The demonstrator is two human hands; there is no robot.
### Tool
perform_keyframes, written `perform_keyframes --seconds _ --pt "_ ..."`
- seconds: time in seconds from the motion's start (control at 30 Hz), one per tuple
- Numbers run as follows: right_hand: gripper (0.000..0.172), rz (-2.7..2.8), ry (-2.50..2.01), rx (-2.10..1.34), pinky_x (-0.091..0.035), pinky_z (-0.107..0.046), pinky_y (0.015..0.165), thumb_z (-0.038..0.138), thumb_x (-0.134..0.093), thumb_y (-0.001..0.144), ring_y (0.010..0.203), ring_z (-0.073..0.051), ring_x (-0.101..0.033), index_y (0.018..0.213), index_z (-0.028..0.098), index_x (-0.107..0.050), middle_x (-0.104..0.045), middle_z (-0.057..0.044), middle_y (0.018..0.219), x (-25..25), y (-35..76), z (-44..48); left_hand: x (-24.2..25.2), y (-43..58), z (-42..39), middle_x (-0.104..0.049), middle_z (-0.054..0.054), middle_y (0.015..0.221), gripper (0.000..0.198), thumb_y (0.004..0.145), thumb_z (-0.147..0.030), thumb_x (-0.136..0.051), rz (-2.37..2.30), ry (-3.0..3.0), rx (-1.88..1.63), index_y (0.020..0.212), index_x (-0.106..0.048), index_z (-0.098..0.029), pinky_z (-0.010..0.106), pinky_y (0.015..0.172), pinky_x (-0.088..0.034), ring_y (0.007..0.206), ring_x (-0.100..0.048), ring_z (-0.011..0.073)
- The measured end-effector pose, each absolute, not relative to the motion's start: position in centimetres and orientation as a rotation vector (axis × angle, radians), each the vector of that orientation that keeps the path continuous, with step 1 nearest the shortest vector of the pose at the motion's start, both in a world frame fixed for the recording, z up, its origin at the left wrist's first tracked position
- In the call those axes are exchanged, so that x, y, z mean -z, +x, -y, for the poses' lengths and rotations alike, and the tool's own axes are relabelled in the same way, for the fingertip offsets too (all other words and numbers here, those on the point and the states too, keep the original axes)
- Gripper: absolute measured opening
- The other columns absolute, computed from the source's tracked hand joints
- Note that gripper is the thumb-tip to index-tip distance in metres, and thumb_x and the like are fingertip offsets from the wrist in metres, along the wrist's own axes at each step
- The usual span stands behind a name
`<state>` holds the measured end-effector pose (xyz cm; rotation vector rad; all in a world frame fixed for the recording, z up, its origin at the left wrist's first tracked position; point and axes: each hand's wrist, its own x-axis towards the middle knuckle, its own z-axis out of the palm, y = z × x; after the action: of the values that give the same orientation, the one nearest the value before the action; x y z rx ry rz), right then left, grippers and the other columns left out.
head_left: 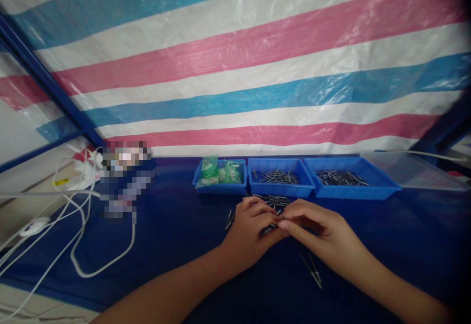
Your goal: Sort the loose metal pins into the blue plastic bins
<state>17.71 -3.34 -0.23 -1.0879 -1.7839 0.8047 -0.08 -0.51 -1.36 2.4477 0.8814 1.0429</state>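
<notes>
Blue plastic forms the middle bin [282, 189]; before it, the left hand [253, 223] is half-curled, its hold unclear, while the right hand [321, 227] pinches a thin metal pin [273, 225]. Light fingertip pressure should stop it rolling.

Bare left hand [246, 228], bare right hand [333, 233], 2 bare forearms [176, 281], slim fingers [303, 208]

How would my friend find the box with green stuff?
Find the dark blue table below the striped sheet. Along its back stand three blue boxes; pick the left box. Only it holds green plastic; the other two hold metal pins.
</notes>
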Motion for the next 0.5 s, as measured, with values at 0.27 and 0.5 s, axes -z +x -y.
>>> perform_keyframes --seconds 0.27,0.5 --pt "0.013 1.79 -1.108 -0.756 -0.05 -0.025 0.068 0.034 -0.058 0.086 0.08 -0.017 -0.062 0.086 0.023 -0.064 -0.066 -0.003 0.085 0.5 18.2 2.8 1.1 -0.6 0.4 -0.068 0.003 0.091 0.014 0.084 -0.032 -0.064 -0.922 2.346 -0.938 0.088 -0.066 -0.018 0.032 0.085 -0.041 0.092 -0.057 0.0182" --pt "0.015 1.951 -1.115 -0.582 -0.051 -0.027 0.069 0.032 -0.053 0.088 0.078 -0.017 -0.063 0.088 0.023 -0.065 -0.067 -0.004 0.085 -0.1 18.4 2.5 0.4 -1.2 0.1 -0.066 0.004 0.089 0.012 0.088 -0.028 -0.058 -1.035 2.203 -1.033 0.087 -0.063 -0.017 0.03 0.084 -0.042 0.091 -0.058 0.0182"
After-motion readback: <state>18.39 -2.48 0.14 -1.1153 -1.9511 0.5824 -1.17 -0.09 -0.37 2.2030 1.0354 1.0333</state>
